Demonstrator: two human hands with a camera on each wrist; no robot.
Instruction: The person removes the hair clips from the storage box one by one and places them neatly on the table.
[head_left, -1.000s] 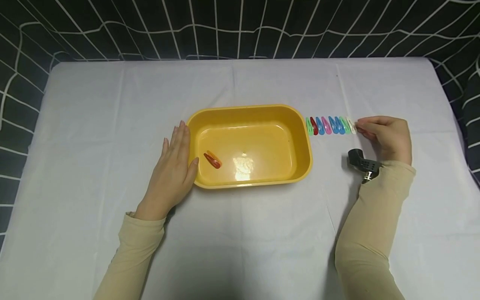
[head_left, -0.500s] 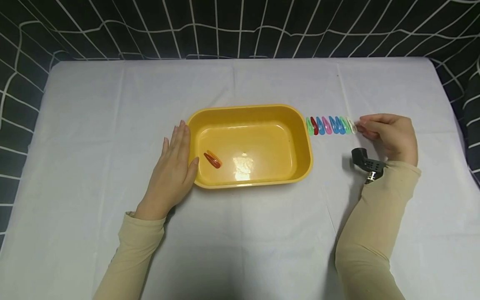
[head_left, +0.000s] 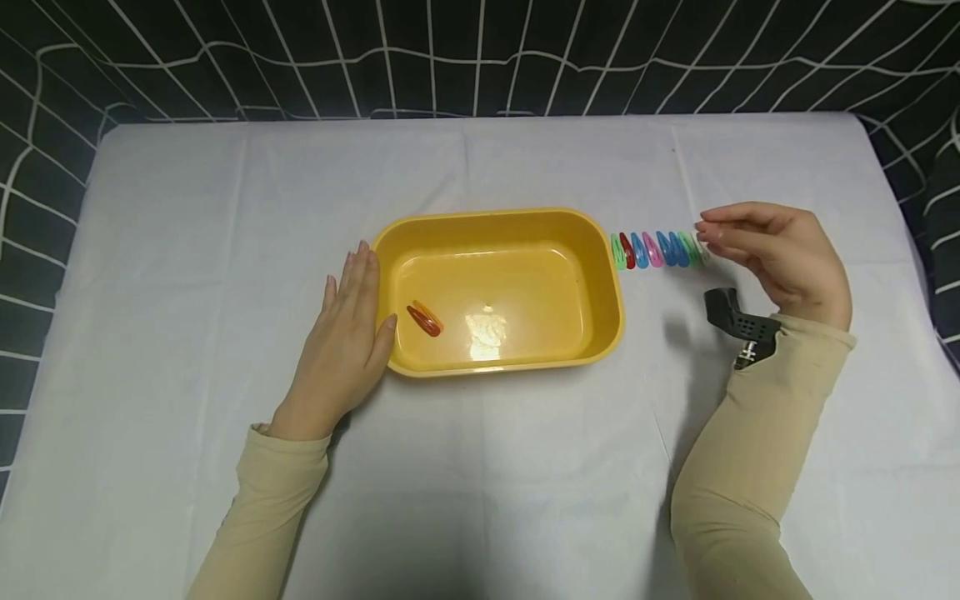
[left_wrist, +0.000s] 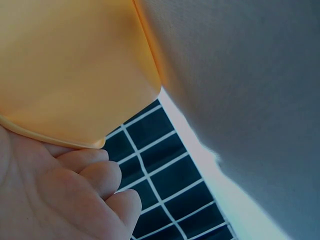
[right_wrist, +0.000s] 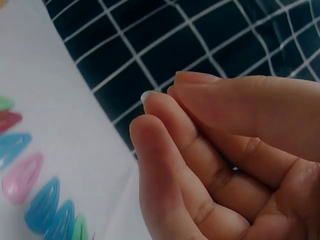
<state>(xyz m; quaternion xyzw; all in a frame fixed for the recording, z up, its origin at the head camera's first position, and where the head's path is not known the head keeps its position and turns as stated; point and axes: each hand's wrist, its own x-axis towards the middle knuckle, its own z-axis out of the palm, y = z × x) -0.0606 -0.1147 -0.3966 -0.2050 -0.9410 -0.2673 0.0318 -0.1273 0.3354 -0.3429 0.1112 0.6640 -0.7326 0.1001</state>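
In the head view a yellow plastic tray (head_left: 592,337) lies on the white cloth. My left hand (head_left: 333,350) rests along its left wall, fingers straight; the left wrist view shows those fingers (left_wrist: 102,175) at the tray's rim. Inside the tray, near its left end, lie a dark red snap hair clip (head_left: 424,322) and an orange one beside it. A row of colourful snap hair clips (head_left: 653,249) extends rightward from the tray's right edge. Over the row's right end hovers my right hand (head_left: 783,254), fingers loosely bent with nothing between them, partly covering the last, white clip.
The white cloth (head_left: 480,475) covers the table, its far edge meeting a dark fabric with a white grid (head_left: 480,58). A black wrist camera (head_left: 738,321) sticks out from the right sleeve.
My right hand has come away from the white clip at the row's end and risen, its fingers loosening. The left hand, the tray and the clips stay where they were.
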